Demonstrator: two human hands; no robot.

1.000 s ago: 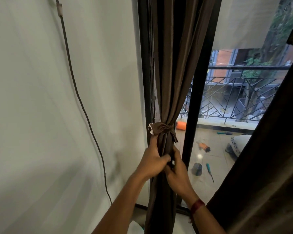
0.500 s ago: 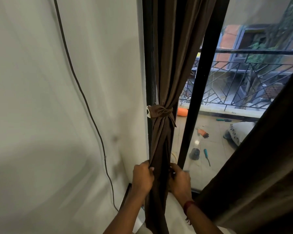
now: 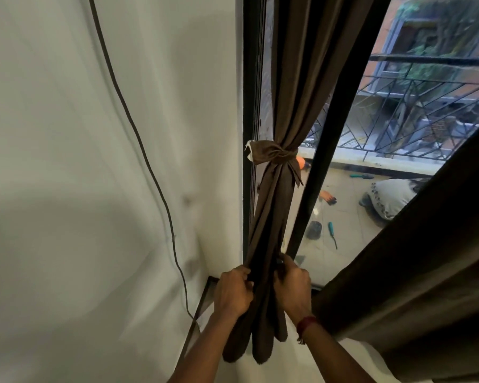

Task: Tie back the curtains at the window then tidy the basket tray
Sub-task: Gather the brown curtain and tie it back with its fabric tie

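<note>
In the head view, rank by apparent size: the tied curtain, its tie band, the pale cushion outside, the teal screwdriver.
Tied curtain
pale cushion
tie band
teal screwdriver
Cushion and band look near alike, so their order is unsure.

Single view, head-worn, wide-angle. Faces forward and down, close on the curtain at centre. Wall fills the left, window the right. Left hand and right hand sit low in frame.

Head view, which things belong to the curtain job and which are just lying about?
Job: tied curtain, its tie-back, loose curtain, left hand and right hand gripping the tied curtain.
Lying about: wall cable, teal screwdriver, grey cushion on the balcony.
</note>
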